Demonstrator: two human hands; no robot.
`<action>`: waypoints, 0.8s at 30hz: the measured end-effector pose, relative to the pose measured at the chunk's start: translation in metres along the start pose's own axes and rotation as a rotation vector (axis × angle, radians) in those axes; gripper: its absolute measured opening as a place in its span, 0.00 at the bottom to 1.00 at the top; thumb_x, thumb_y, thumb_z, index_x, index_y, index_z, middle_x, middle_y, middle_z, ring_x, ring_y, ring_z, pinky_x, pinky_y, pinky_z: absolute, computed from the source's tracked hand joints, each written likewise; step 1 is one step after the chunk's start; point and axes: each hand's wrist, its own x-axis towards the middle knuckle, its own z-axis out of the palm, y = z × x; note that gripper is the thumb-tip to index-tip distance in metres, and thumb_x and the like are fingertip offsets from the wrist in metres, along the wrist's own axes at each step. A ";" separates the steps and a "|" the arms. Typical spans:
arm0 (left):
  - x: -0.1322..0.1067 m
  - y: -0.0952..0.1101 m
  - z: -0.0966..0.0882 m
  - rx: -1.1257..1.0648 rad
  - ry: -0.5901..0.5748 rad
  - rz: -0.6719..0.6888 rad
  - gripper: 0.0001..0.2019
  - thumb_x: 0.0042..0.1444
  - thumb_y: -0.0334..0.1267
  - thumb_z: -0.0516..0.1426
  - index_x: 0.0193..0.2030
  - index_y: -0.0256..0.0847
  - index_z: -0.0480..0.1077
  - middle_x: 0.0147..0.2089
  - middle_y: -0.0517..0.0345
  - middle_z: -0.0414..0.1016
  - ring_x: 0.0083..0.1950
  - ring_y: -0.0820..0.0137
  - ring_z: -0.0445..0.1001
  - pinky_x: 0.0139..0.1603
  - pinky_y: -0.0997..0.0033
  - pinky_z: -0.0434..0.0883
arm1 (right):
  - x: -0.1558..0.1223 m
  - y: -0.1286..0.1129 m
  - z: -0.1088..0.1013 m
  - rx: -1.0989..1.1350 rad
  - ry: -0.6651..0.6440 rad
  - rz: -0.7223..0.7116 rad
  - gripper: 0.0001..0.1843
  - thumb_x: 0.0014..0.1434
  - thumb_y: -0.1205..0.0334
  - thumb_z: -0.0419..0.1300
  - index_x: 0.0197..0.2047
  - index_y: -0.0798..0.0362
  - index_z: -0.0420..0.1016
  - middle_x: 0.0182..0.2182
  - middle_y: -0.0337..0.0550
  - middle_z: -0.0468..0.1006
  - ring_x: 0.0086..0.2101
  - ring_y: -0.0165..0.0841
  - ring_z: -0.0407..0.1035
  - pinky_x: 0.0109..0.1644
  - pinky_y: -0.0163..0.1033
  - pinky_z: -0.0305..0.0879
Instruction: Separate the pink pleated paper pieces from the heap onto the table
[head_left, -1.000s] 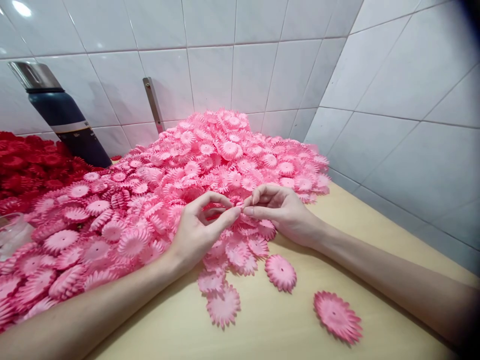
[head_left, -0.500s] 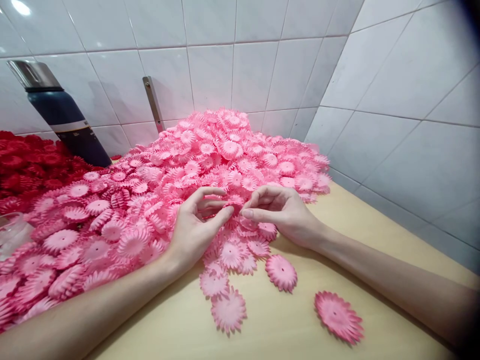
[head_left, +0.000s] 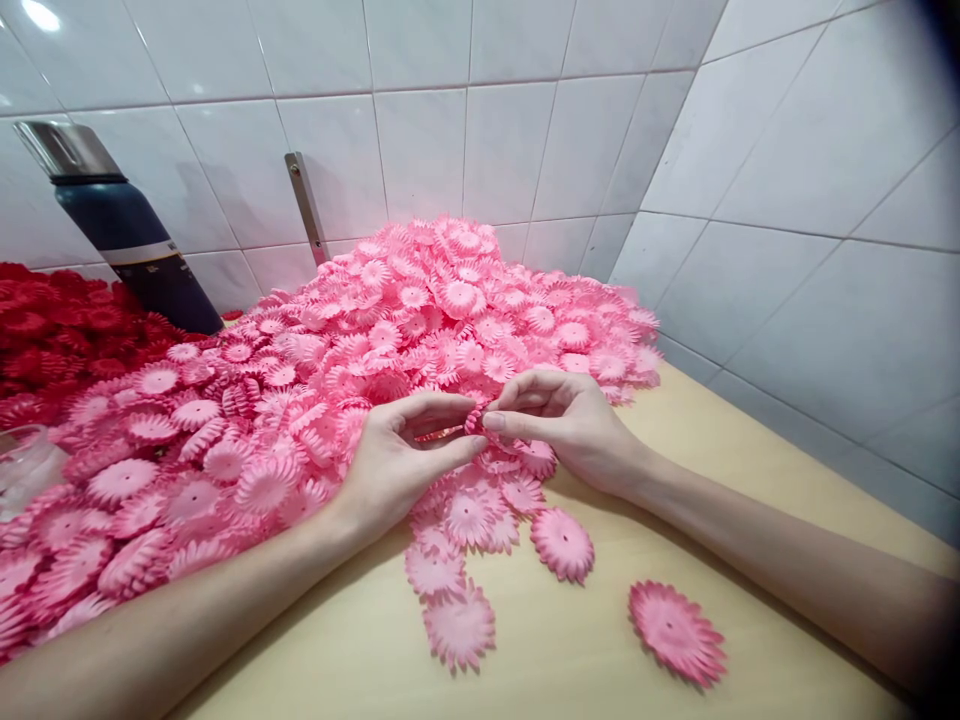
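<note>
A pink scalloped petal disc (head_left: 472,418) is pinched between the thumb and fingers of my left hand (head_left: 409,450), turned nearly edge-on. My right hand (head_left: 566,425) meets it from the other side, thumb and forefinger closed at the disc's edge; whether they grip that disc or another small piece is hidden. Both hands hover over the front of a large heap of pink petal discs (head_left: 420,300), many with a small centre hole. Just below the hands, a loose trail of discs (head_left: 459,625) runs onto the table.
Two single discs, a nearer one (head_left: 677,633) and another (head_left: 562,544), lie on the wooden table (head_left: 570,660). Red petals (head_left: 60,330) are heaped at far left, beside a dark blue bottle (head_left: 142,235). A metal strip (head_left: 305,207) stands by the tiled wall (head_left: 420,150).
My left hand has shifted slightly right, and its fingers have closed further on the disc, which now stands more edge-on. The trail of discs below has moved a little. My right hand is almost still.
</note>
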 end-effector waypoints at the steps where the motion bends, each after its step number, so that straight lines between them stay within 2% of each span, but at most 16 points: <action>1: 0.000 0.000 0.000 0.005 -0.003 0.001 0.14 0.46 0.35 0.67 0.42 0.37 0.76 0.42 0.52 0.81 0.45 0.64 0.79 0.51 0.64 0.76 | 0.000 0.000 0.000 0.002 -0.002 -0.001 0.08 0.45 0.65 0.72 0.30 0.53 0.78 0.28 0.40 0.82 0.30 0.31 0.76 0.35 0.35 0.74; 8: 0.001 0.000 0.000 0.032 0.000 0.015 0.14 0.46 0.34 0.67 0.41 0.37 0.78 0.41 0.55 0.82 0.43 0.68 0.80 0.48 0.71 0.77 | 0.001 0.002 -0.003 -0.005 0.014 0.023 0.08 0.45 0.65 0.72 0.30 0.53 0.78 0.26 0.38 0.80 0.27 0.29 0.75 0.32 0.33 0.72; 19: -0.001 0.002 0.000 0.036 0.002 0.003 0.12 0.46 0.34 0.66 0.40 0.38 0.78 0.41 0.54 0.82 0.43 0.66 0.80 0.48 0.68 0.78 | 0.000 0.002 -0.003 0.016 -0.029 0.010 0.09 0.45 0.67 0.72 0.30 0.52 0.78 0.28 0.38 0.81 0.30 0.31 0.76 0.36 0.35 0.74; 24: 0.001 0.000 0.000 0.059 0.005 0.014 0.13 0.46 0.35 0.66 0.40 0.38 0.78 0.41 0.53 0.82 0.42 0.65 0.80 0.48 0.66 0.78 | 0.001 0.002 -0.003 -0.005 -0.013 0.024 0.10 0.44 0.63 0.72 0.30 0.52 0.77 0.27 0.40 0.81 0.30 0.32 0.76 0.35 0.36 0.74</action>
